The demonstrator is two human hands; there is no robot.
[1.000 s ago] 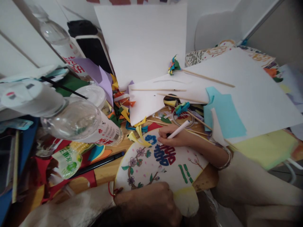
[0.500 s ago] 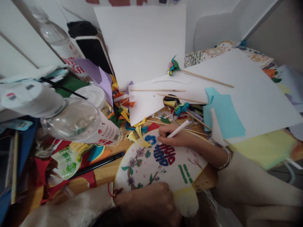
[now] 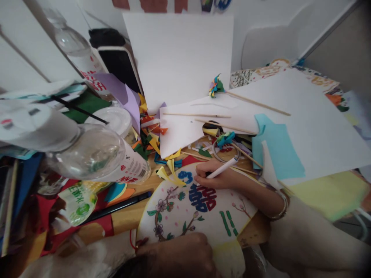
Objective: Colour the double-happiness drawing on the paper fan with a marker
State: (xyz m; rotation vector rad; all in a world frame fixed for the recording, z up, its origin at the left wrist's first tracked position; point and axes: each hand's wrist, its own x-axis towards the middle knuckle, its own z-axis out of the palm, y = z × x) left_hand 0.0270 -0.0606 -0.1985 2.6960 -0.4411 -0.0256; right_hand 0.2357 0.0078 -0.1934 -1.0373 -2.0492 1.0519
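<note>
A round painted fan [image 3: 185, 212] lies on the wooden table, with flowers, green strokes and a blue and red character at its middle. My right hand [image 3: 216, 175] is closed around a white marker [image 3: 223, 168], its tip at the upper part of the character. My left hand [image 3: 179, 256] is closed over the fan's near edge, beside its yellow handle [image 3: 228, 258]. A bracelet sits on my right wrist.
Clear plastic bottles [image 3: 95, 154] lie at the left, close to the fan. Coloured paper scraps [image 3: 150, 135], thin wooden sticks [image 3: 199, 115], a paper pinwheel [image 3: 215, 85], white sheets [image 3: 304, 112], a light blue sheet [image 3: 275, 144] and a black pen [image 3: 116, 206] crowd the table.
The view has shifted slightly downward in the picture. My right hand has moved the marker a little over the character; my left hand stays on the fan's edge.
</note>
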